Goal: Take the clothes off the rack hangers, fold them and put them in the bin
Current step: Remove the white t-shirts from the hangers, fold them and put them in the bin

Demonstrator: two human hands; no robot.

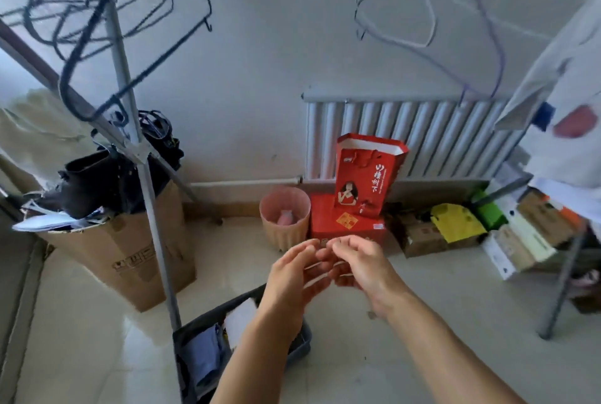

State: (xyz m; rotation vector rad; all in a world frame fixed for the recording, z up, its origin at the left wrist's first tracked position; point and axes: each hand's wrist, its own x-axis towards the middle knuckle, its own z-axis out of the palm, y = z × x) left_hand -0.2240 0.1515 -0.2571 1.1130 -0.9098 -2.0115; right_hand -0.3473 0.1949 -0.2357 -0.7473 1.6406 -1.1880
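Bin (208,316) sits on the floor directly below your forearms, dark grey, with a folded blue piece (203,358) and a folded white piece (240,319) lying side by side in it; your left forearm crosses over it and hides its right part. One white garment (572,78) hangs at the far right edge, well apart from the bin, with a red and a blue patch on it. Your left hand (292,276) is up in front of you, fingers straight and relaxed, nothing in it. Your right hand (361,267) has its fingers bent down to meet the left's fingertips; with the blur you can't tell if it pinches anything. Rack pole (153,208) slants down right at the bin's left corner, between the bin and the cardboard box (130,257), which is piled with dark stuff (97,182). Bare dark hangers (62,88) hang upper left, bare pale hangers (431,23) upper right. Beyond your hands: pink wastebasket (286,224), just beside it a red box (344,224) with a red gift bag (364,176) standing upright on top, radiator (439,136) on the wall behind. A yellow bag (455,224) and stacked cartons (520,241) line the floor to the right, near the rack's other leg (566,273)
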